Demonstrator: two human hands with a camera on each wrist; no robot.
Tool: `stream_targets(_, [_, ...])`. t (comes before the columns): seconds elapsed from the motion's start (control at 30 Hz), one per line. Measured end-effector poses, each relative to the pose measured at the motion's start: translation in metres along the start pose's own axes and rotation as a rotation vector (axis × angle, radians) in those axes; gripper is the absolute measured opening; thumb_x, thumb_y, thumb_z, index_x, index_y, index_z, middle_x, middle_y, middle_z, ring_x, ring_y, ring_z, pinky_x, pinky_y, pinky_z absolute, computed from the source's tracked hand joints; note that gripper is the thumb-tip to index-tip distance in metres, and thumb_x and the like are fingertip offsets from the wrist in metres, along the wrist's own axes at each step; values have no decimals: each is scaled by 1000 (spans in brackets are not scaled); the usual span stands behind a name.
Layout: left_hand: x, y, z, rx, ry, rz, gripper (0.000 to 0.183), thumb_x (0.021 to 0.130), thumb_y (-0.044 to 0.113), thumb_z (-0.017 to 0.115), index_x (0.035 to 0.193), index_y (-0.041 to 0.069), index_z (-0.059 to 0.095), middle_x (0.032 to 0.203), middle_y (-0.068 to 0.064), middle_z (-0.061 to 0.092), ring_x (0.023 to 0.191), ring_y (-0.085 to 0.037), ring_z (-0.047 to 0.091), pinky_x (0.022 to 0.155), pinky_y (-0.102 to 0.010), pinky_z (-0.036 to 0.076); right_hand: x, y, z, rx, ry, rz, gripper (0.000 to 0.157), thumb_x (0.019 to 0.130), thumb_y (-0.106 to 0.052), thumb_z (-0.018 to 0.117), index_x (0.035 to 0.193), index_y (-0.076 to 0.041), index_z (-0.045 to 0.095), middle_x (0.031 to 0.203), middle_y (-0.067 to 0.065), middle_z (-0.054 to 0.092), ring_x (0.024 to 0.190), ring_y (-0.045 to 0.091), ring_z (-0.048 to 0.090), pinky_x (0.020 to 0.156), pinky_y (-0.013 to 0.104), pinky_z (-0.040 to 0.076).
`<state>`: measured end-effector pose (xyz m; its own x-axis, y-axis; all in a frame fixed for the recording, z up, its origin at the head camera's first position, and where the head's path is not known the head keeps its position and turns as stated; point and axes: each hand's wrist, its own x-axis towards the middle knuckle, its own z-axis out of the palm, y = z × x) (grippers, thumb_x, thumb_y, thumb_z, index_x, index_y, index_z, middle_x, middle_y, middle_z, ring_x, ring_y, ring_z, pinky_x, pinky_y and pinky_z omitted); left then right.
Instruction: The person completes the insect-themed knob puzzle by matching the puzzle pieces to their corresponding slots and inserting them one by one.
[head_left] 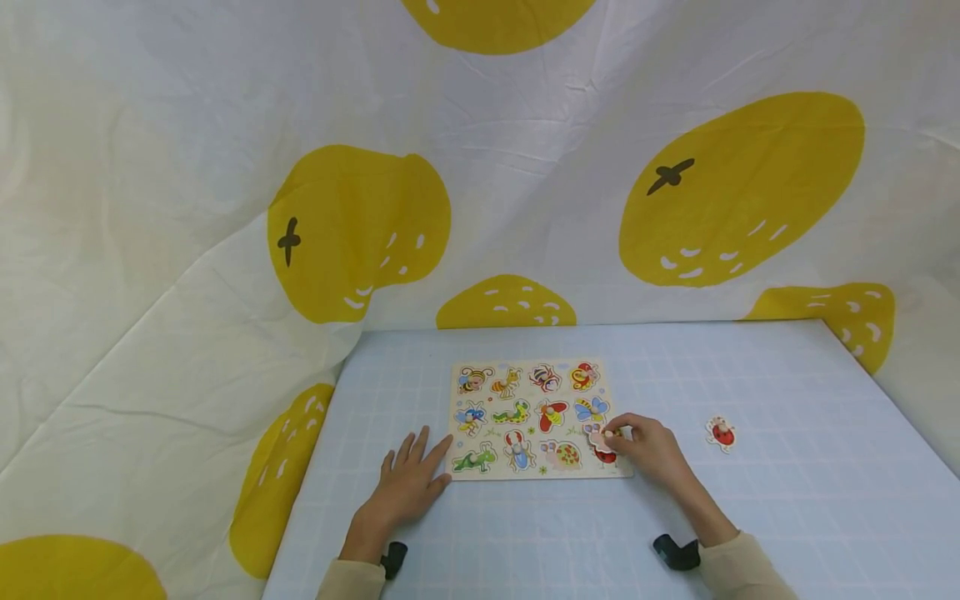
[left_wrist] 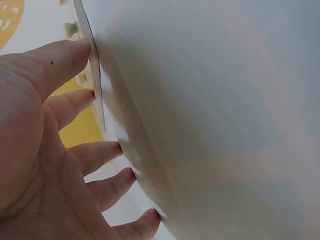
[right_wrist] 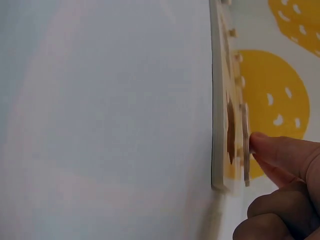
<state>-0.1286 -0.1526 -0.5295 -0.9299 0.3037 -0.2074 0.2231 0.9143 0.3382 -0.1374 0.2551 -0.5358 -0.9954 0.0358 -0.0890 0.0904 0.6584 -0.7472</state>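
A wooden peg puzzle board (head_left: 506, 433) with several insect pieces lies on the table. By its knob, my right hand (head_left: 651, 450) pinches a small pinkish puzzle piece (head_left: 595, 435) over the board's lower right corner. In the right wrist view this piece (right_wrist: 246, 145) stands slightly off the board's face (right_wrist: 217, 100), its flat side roughly parallel to it. Part of a red print shows beneath. My left hand (head_left: 411, 483) has its fingers spread, with thumb and index fingertip at the board's left edge (left_wrist: 92, 60); the other fingertips rest on the table.
A ladybug puzzle piece (head_left: 722, 434) lies on the table to the right of the board, beyond my right hand. The light blue checked tablecloth (head_left: 525, 542) runs back to a white curtain (head_left: 525, 208) printed with yellow fruit.
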Motion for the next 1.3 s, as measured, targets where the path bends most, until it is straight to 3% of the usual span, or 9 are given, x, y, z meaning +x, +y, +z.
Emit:
stream_targets(0.63, [-2, 3, -3, -1, 5, 2, 62, 99, 36, 62, 155, 22, 40, 162, -20, 24, 147, -45, 16, 112, -70, 13, -3, -37, 40, 48, -55, -34, 7, 86, -17, 79, 91, -19, 74, 58, -2, 39, 53, 14, 35, 47, 26, 25])
stream_targets(1.3, [-4, 3, -4, -20, 2, 9, 61, 100, 35, 62, 155, 22, 39, 162, -20, 23, 147, -45, 16, 112, -70, 13, -7, -54, 53, -3, -88, -17, 7, 87, -16, 78, 87, -20, 73, 58, -2, 39, 52, 14, 37, 48, 26, 28])
